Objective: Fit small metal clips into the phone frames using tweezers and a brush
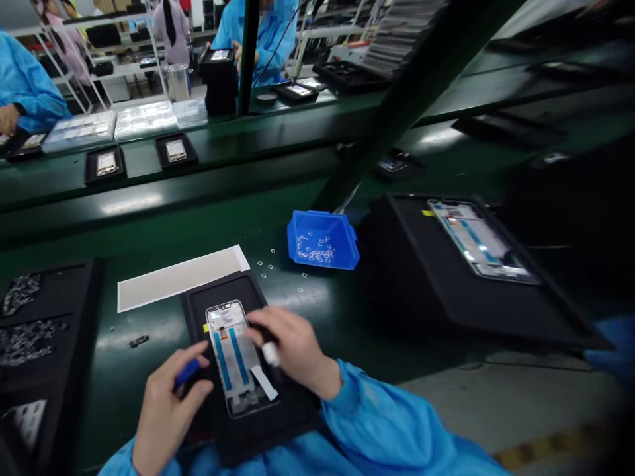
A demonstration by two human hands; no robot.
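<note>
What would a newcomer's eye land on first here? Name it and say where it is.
Most likely the bright blue bin, holding small pale pieces, on the green bench near the middle of the view. Next, the phone panel with two blue strips, lying in a black tray between the left hand and the right hand. Off to the right, a similar panel lies on another black tray.
</note>
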